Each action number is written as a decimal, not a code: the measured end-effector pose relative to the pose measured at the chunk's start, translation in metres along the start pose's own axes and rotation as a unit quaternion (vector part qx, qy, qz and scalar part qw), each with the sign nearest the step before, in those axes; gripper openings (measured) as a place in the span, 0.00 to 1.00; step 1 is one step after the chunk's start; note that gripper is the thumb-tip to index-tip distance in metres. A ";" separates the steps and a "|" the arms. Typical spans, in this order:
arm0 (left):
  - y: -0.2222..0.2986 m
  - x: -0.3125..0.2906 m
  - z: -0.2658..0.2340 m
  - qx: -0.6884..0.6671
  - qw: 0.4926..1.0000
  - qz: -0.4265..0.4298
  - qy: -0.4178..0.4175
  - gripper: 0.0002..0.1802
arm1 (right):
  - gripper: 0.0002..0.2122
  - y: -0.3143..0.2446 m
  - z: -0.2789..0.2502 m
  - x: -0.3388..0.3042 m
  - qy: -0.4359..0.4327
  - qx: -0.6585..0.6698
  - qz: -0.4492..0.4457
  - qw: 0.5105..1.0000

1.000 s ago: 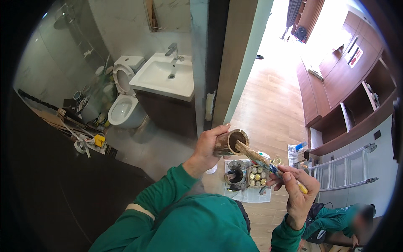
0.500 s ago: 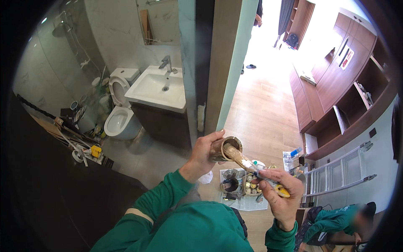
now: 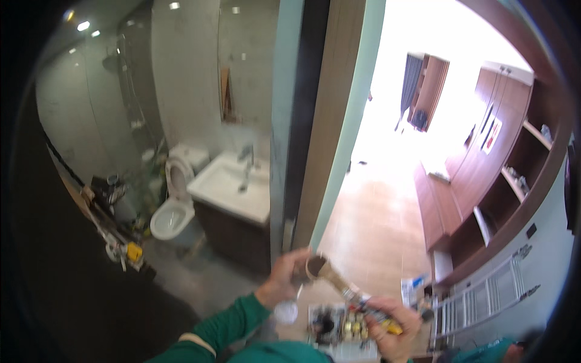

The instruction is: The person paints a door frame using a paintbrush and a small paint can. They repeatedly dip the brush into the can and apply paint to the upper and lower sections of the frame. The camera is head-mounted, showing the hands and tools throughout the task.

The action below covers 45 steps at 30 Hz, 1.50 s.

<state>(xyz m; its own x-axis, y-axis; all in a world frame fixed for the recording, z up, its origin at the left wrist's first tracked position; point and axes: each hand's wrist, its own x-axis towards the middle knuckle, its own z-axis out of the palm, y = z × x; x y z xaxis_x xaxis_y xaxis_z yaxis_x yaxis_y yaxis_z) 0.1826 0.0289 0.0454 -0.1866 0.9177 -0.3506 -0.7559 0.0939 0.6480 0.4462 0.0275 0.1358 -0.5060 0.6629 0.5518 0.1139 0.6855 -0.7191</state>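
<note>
The left hand (image 3: pixel 283 277) grips a cup (image 3: pixel 314 267); the right hand (image 3: pixel 397 330) holds a brush (image 3: pixel 336 282), its bristles at the cup's mouth. Clustered cans (image 3: pixel 353 327) sit below; a sink (image 3: pixel 221 184) stands left, a ladder (image 3: pixel 481 305) right.

Toward nine o'clock lies a bathroom with pale grey walls (image 3: pixel 187 85), a white toilet (image 3: pixel 171 221) with its lid up and a white basin (image 3: pixel 227 181) on a dark cabinet (image 3: pixel 233 233), while a mirror (image 3: pixel 254 66) hangs toward eleven and small ceiling lights (image 3: pixel 83 25) shine toward ten. A brown door frame (image 3: pixel 330 115) rises toward one o'clock, and white glare floods the room beyond, between one and two, around a dark curtain (image 3: pixel 411 85); light wooden floor (image 3: pixel 369 218) spreads toward four, and reddish-brown cabinets (image 3: pixel 478 169) line three.
</note>
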 end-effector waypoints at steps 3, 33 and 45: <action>0.007 0.004 0.001 0.015 1.000 -0.003 -0.015 0.17 | 0.12 0.009 0.017 0.007 -0.025 0.049 -0.002 0.998; 0.074 0.006 -0.143 -0.204 0.967 0.082 0.130 0.17 | 0.11 -0.257 -0.113 0.492 0.377 -0.226 -0.558 0.704; 0.070 0.052 -0.229 -0.182 0.975 0.093 0.084 0.17 | 0.17 -0.329 -0.115 0.577 0.396 -0.280 -0.471 0.737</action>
<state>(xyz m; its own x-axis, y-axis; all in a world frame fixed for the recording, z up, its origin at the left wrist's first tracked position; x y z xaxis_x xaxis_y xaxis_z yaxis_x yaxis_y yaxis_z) -0.0236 -0.0050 -0.0828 -0.4182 0.8267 -0.3763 -0.8666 -0.2388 0.4382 0.2155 0.2189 0.7399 0.0457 -0.3702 0.9278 0.4780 0.8237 0.3051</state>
